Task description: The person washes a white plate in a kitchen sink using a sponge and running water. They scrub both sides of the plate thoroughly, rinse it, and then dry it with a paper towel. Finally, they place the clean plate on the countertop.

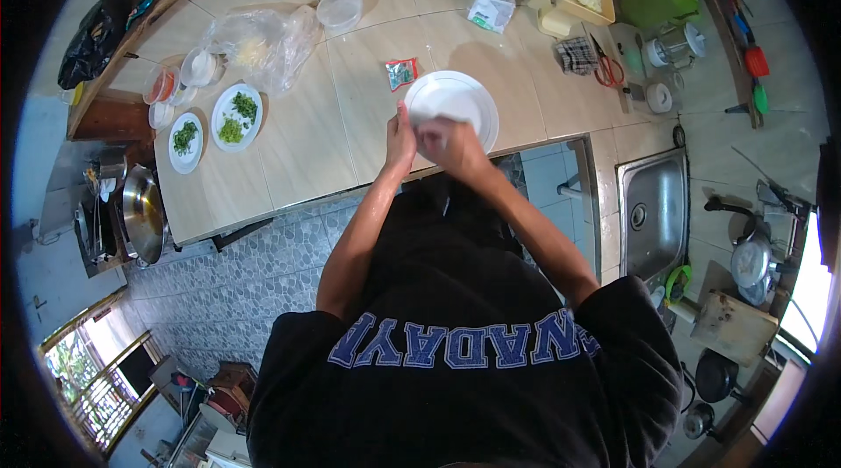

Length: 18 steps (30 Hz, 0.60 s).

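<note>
A white bowl with a thin line around its rim stands at the counter's front edge, right before me. My left hand steadies it, palm and fingers along its left side. Over the near part of the bowl is my right hand, blurred, its fingers curled downward. Whether those fingers hold anything is hidden. White matter seems to lie in the bowl, too pale to tell apart from its wall. Just beyond the left fingertips lies a small red and green sachet.
Two white plates of chopped greens sit at the left, near plastic tubs and a clear plastic bag. A white packet, a yellow container and red-handled scissors lie farther back. A steel sink is at the right.
</note>
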Each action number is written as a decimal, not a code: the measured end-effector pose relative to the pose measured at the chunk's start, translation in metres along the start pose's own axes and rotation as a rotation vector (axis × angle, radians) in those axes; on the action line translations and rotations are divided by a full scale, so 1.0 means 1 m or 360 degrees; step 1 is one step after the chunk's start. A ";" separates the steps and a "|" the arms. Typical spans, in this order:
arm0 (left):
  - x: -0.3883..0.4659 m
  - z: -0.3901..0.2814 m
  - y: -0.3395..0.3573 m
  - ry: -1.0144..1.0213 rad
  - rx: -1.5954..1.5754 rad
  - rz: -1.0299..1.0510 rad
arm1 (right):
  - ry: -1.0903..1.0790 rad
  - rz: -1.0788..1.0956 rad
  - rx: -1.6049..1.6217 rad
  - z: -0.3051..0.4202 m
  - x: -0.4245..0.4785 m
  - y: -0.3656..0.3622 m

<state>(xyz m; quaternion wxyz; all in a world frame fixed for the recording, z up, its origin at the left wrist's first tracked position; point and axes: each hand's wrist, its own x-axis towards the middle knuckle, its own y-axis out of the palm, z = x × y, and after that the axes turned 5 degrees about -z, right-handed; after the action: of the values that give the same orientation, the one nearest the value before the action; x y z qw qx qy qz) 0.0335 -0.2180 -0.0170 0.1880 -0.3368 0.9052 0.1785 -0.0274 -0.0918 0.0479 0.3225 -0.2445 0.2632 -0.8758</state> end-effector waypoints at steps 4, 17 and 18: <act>-0.011 -0.009 -0.001 0.0147 -0.0081 -0.0066 | 0.0017 0.0002 -0.0006 -0.003 -0.019 -0.027; 0.000 0.011 0.020 0.0122 -0.0177 -0.0205 | -0.0184 0.0022 -0.0120 -0.011 0.039 -0.021; -0.005 0.004 0.019 0.0207 -0.0029 0.0022 | -0.0228 -0.0287 -0.0297 -0.019 0.045 -0.022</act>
<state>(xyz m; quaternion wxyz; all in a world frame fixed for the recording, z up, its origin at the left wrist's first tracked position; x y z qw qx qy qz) 0.0247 -0.2002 -0.0141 0.1246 -0.3431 0.9161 0.1657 -0.0786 -0.1027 0.0592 0.2364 -0.3579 0.2967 -0.8532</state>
